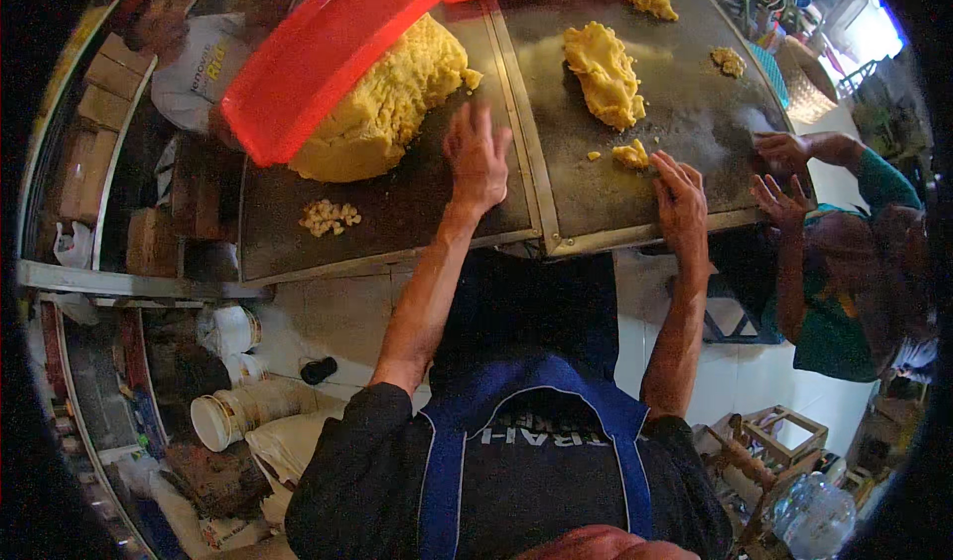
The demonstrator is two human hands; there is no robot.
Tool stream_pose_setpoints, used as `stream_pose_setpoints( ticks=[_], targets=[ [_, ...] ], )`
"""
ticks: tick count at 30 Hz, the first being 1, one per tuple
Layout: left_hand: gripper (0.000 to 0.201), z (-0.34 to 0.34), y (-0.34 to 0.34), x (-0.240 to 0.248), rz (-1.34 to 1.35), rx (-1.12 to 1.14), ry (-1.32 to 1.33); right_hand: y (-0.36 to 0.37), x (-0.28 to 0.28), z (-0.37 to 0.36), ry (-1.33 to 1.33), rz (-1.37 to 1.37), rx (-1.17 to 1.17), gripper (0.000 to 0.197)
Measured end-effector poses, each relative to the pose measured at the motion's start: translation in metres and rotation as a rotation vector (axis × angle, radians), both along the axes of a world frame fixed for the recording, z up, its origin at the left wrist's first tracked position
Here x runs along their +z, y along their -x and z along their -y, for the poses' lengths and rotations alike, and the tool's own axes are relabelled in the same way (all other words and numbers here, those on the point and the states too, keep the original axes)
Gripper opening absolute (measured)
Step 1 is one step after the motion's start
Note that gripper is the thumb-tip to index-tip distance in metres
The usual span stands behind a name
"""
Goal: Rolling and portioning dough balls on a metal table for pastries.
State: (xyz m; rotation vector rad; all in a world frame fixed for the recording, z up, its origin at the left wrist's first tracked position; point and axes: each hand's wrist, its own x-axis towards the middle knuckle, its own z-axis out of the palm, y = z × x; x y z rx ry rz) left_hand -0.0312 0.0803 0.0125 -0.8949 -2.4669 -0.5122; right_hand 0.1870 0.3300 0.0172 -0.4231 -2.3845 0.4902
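On the counter [397, 220], the dough block [382, 113] lies left of the left hand [478, 158], blurred, loosely spread. The lump [606, 75], long axis pointing away, lies ahead-left of the nearer right hand [681, 201], curled beside a scrap [628, 154]; whether pinching, I cannot tell.

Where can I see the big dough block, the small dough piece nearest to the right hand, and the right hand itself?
Big dough block [399, 103]: head view, middle of its uncovered side.
Small dough piece [629, 154]: head view, its middle.
Right hand [682, 203]: head view, back of the hand.
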Motion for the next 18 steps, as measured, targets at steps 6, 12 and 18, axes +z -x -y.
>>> stream_pose_setpoints(
  ticks=[6,12,18],
  targets=[
    [0.075,0.054,-0.043,0.009,0.458,-0.423,-0.287,0.0,0.025,0.024,0.422,-0.008,-0.075,0.037],
    [0.074,0.065,-0.044,0.004,0.792,-0.451,-0.908,0.069,0.013,0.073,0.12,-0.089,0.237,0.033],
    [0.037,0.093,-0.036,0.027,1.148,-0.517,-1.399,0.096,0.02,0.128,0.325,0.022,0.343,0.029]
  ],
)
